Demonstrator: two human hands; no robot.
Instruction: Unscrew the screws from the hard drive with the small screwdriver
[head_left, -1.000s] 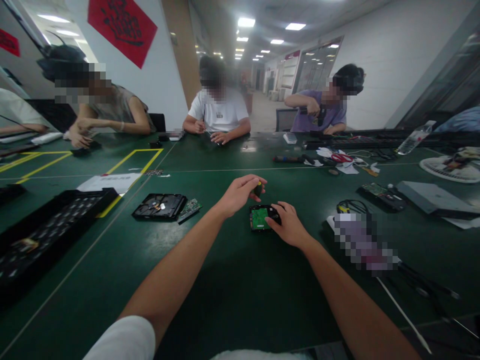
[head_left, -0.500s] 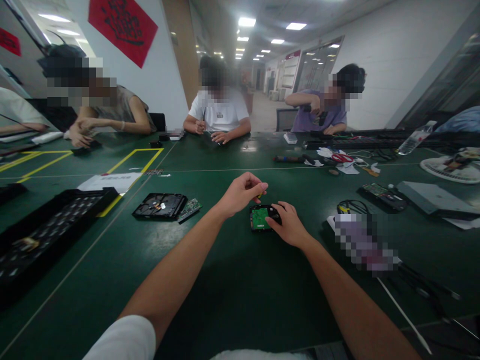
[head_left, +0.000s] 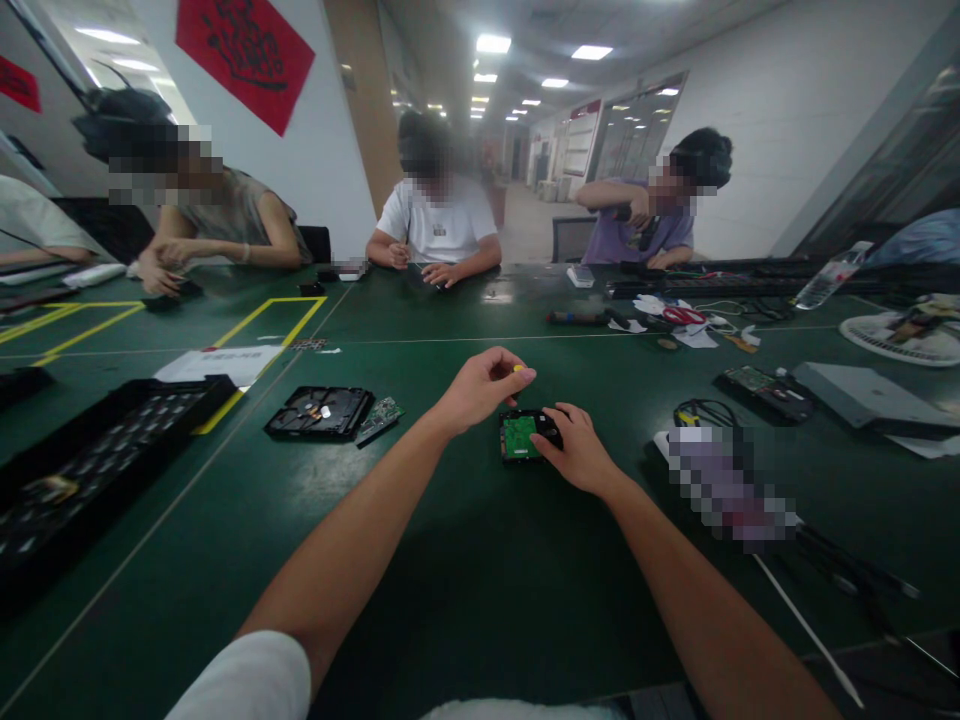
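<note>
A hard drive (head_left: 519,437) lies on the green table with its green circuit board facing up. My right hand (head_left: 581,449) grips its right side, thumb on the board and fingers over the far edge. Above the drive's far edge is my left hand (head_left: 491,385), its thumb and fingers pinched on a small yellow-topped tool (head_left: 518,369), most of it hidden by the fingers. To the left lie an opened black drive case (head_left: 321,412) and a loose circuit board (head_left: 381,420).
A long black tray (head_left: 112,460) stands at the left. On the right are a phone-like slab (head_left: 724,490), coiled cable (head_left: 705,413), another hard drive (head_left: 765,393) and a grey box (head_left: 877,398). A plastic bottle (head_left: 834,275) lies farther back. Several people sit across the table.
The yellow part now shows above my left thumb instead of below it, and the left fingers have shifted slightly. My right hand and the hard drive stay in place.
</note>
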